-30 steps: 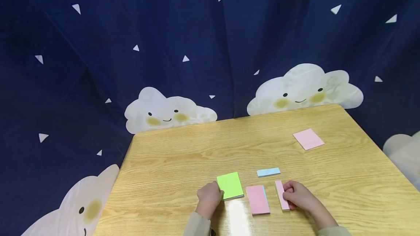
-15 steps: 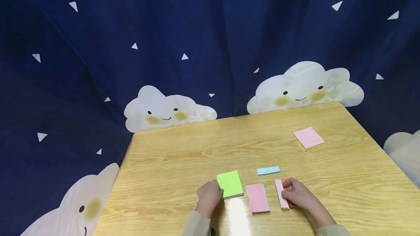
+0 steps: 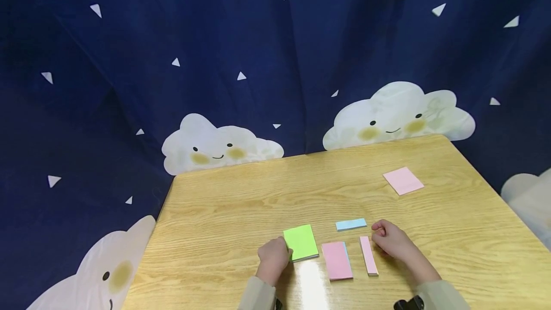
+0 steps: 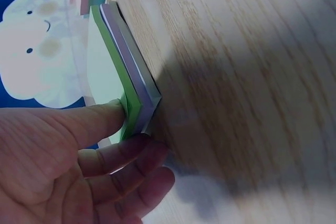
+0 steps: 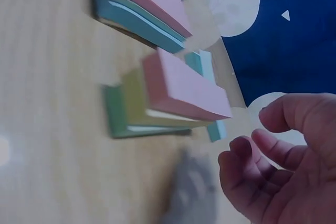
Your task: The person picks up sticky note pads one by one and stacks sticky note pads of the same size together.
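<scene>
My left hand (image 3: pixel 274 256) pinches the near left corner of a square sticky-note stack (image 3: pixel 301 242) topped in bright green. In the left wrist view the thumb lies on its green top layer (image 4: pixel 116 61), fingers at the edge, with purple and pale layers below. My right hand (image 3: pixel 393 240) hovers just right of a narrow sticky-note stack (image 3: pixel 368 256), apart from it, fingers loosely curled around nothing. The right wrist view shows that stack's pink top (image 5: pixel 189 87) over yellow and green layers. Between the hands lies a pink-topped rectangular sticky-note stack (image 3: pixel 337 260) with blue layers beneath.
A narrow light-blue sticky-note pad (image 3: pixel 350 225) lies behind the pink stacks. Farther back right is a pink square sticky note or pad (image 3: pixel 403 180). The wooden table (image 3: pixel 241 195) ends at a dark blue curtain (image 3: pixel 241 23) with clouds.
My right hand has let go of the narrow pink-topped stack and moved slightly away, up and to the right. The left hand stays at the green stack's corner.
</scene>
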Motion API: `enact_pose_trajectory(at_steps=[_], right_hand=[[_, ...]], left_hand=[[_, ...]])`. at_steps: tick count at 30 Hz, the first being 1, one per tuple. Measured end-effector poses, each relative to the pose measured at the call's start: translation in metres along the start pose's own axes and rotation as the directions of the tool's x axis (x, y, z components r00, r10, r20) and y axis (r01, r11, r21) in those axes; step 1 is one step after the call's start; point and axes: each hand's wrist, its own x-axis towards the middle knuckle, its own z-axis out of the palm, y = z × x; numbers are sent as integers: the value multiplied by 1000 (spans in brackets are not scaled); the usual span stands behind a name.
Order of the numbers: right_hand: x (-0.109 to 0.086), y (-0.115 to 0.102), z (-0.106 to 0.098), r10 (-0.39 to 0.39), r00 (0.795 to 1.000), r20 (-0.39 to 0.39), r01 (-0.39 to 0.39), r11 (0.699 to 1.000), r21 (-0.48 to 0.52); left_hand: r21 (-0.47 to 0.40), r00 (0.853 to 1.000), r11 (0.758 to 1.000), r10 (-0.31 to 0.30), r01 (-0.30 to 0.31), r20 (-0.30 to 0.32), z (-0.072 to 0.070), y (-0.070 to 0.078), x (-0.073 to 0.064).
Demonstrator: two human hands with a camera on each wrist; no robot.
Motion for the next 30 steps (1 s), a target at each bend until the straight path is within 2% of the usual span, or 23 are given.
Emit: enact_pose_trajectory(at_steps=[4,7,10,13,18,24,27,30], right_hand=[[12,-6,-7,-71,997,-4,71,996,-59],[21,-10,-11,-146,989,-3,145,980,-135],[33,-12,-14,-252,967,26,252,945,-209],[46,-11,-13,-335,936,107,351,901,-254],[62,-8,-5,-360,893,268,434,846,-311],[66,-6,6,-392,856,338,508,765,-397],[66,-7,9,-409,849,334,524,733,-434],[67,-8,11,-400,860,317,509,717,-476]], left_hand=[[-9,1000,1000,-10,10,14,0,0,1],[-9,1000,1000,-12,12,9,2,0,0],[-16,1000,1000,-11,11,5,3,-1,-1],[-18,1000,1000,-14,14,-3,2,-1,-2],[-8,1000,1000,-20,20,-3,1,-1,-4],[-14,1000,1000,-8,8,-9,0,-1,-4],[-18,1000,1000,-6,6,-24,-1,-1,-5],[-19,999,1000,-5,4,-35,-3,-1,-6]])
